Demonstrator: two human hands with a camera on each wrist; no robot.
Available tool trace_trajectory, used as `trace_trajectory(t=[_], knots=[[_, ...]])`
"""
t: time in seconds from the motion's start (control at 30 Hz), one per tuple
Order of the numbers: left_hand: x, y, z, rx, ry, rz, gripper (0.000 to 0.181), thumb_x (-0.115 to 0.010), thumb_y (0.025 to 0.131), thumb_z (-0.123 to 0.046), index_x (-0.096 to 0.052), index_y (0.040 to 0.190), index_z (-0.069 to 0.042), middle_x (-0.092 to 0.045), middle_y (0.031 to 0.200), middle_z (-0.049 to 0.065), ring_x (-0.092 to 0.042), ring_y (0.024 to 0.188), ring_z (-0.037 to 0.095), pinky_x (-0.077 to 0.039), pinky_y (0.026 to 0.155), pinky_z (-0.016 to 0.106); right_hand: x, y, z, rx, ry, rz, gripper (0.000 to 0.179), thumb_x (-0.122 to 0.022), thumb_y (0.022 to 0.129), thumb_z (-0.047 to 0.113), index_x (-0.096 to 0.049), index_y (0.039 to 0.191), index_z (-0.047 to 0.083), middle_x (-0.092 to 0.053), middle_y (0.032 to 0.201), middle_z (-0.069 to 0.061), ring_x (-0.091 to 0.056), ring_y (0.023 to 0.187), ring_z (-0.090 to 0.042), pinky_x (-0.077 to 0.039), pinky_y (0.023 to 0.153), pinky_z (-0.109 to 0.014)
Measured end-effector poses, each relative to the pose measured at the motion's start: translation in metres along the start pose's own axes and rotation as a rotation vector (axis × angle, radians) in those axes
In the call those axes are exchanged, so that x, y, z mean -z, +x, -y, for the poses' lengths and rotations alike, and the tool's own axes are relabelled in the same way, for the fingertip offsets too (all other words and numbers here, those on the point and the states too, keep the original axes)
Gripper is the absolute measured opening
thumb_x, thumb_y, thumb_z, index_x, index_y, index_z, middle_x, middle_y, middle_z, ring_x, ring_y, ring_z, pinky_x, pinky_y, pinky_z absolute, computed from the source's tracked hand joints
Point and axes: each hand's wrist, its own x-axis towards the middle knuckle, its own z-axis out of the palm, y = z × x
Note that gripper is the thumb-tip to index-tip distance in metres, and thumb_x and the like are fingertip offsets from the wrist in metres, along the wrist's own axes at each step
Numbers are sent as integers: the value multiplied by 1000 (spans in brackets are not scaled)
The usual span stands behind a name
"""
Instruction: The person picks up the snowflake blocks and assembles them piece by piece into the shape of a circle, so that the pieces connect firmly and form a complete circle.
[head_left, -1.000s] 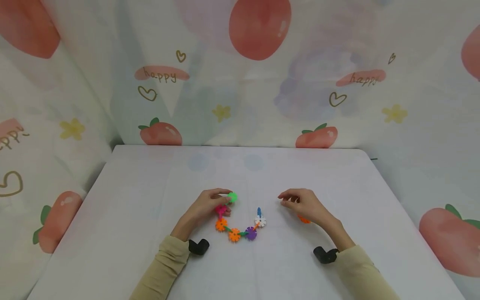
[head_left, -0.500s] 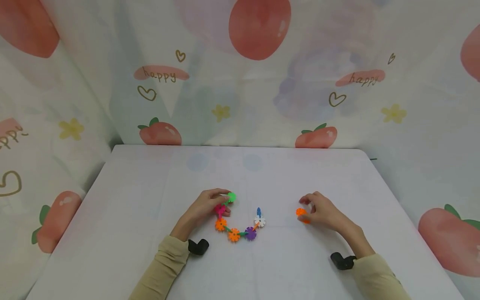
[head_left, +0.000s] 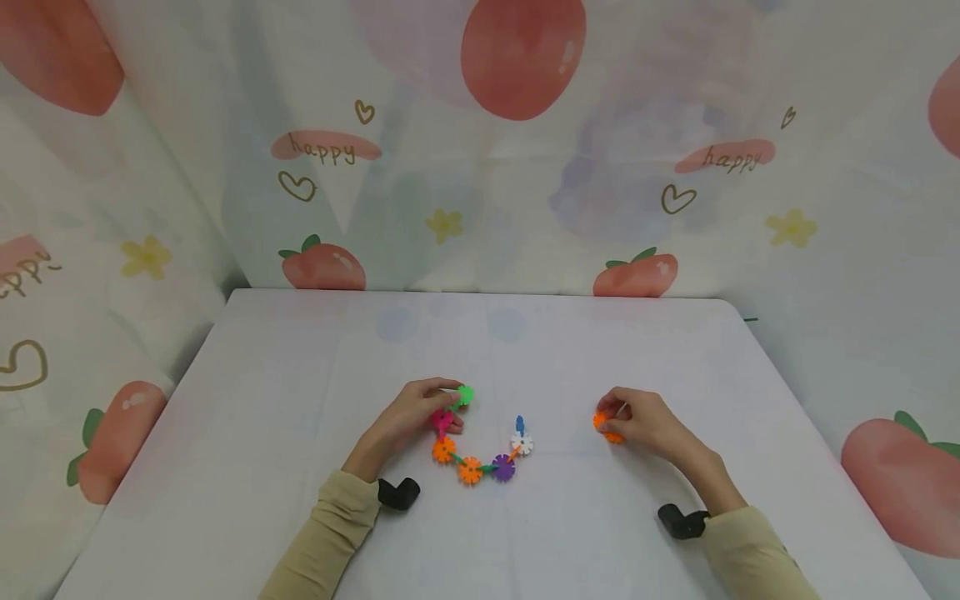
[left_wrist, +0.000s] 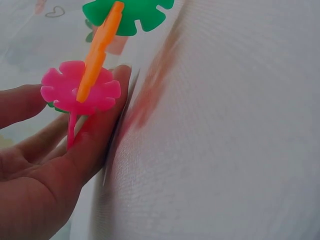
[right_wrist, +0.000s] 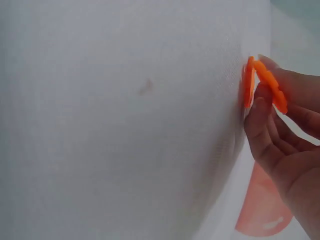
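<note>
A curved chain of flower-shaped interlocking discs [head_left: 470, 472] lies on the white table, with orange, purple, white and pink pieces joined by edge-on ones. My left hand [head_left: 414, 410] holds its far left end, beside the bright green disc [head_left: 465, 396]. In the left wrist view, the pink disc [left_wrist: 60, 90] sits between thumb and fingers, with an orange disc [left_wrist: 97, 57] slotted edge-on into it. Over on the right, my right hand [head_left: 651, 422] pinches a tilted orange disc [right_wrist: 270, 82] between thumb and fingertips. Another orange disc [right_wrist: 248, 87] lies close against the tabletop beneath it.
At the chain's other end, a blue disc [head_left: 520, 424] stands up edge-on from the white disc [head_left: 522, 444]. The white table [head_left: 360, 342] ends at a printed cloth backdrop [head_left: 517, 200]. Black wrist cameras [head_left: 399, 494] stick out beside both sleeves.
My right hand has moved right, away from the chain's open side, down to the orange discs, and its fingertips have closed on one. The left hand and chain stay in place.
</note>
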Motion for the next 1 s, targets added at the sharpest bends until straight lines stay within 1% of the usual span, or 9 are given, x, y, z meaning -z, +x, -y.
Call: trace_trajectory(t=[0.13,0.2,0.3,0.43,0.57,0.7,0.8,0.93,1.0], knots=[[0,0,0,1,0,-3,43,-60,104,-20,-57,142,-1,-75,106,21,-78,78,25,-60,93,36,-1,2,1,-6,22,-51,17,-78,88,8,-72,104,5,-65,84,1,-59,75,-11,-48,67,-21],[0,0,0,-1,4,-5,44,-60,104,-20,-56,142,0,-75,105,20,-78,78,25,-60,94,37,-2,4,3,-10,44,-63,17,-78,89,9,-73,104,5,-66,84,0,-60,77,-12,-49,68,-21],[0,0,0,8,11,-10,43,-60,104,-21,-57,142,-1,-76,104,19,-78,79,25,-59,95,36,-3,7,7,-6,84,-69,15,-76,91,9,-73,106,5,-70,90,-2,-65,83,-16,-52,72,-20],[0,-1,0,13,10,-10,43,-60,104,-20,-57,142,-2,-76,103,17,-78,79,25,-59,95,36,-7,14,11,4,154,-53,15,-73,94,8,-73,108,3,-74,101,-7,-70,91,-20,-56,75,-19],[0,-1,0,5,2,-1,43,-60,104,-20,-56,142,-1,-76,102,18,-78,79,25,-61,91,36,-10,22,18,1,248,-20,17,-72,95,8,-72,111,2,-75,105,-11,-71,92,-22,-57,76,-21],[0,-1,0,-2,2,6,43,-59,104,-20,-56,142,-1,-75,101,18,-77,78,24,-61,89,36,-14,29,30,25,287,-12,21,-72,94,5,-71,115,1,-73,111,-14,-71,97,-24,-58,83,-23],[0,-2,0,-3,2,7,44,-59,104,-21,-56,143,-1,-75,103,18,-77,78,24,-61,89,36,-19,35,38,47,311,-11,28,-71,94,2,-69,121,-2,-72,116,-17,-70,101,-26,-59,87,-24],[0,-1,0,1,-1,9,43,-60,104,-20,-56,143,-1,-75,105,19,-77,78,24,-61,89,36,-26,43,49,27,359,-2,33,-73,92,2,-68,125,-3,-72,107,-16,-71,96,-25,-59,84,-24],[0,-1,1,3,-3,12,43,-59,105,-20,-56,143,-1,-74,106,19,-77,78,24,-61,89,36,-30,48,54,13,371,5,31,-74,92,4,-70,122,-2,-73,100,-13,-71,90,-23,-60,81,-26]])
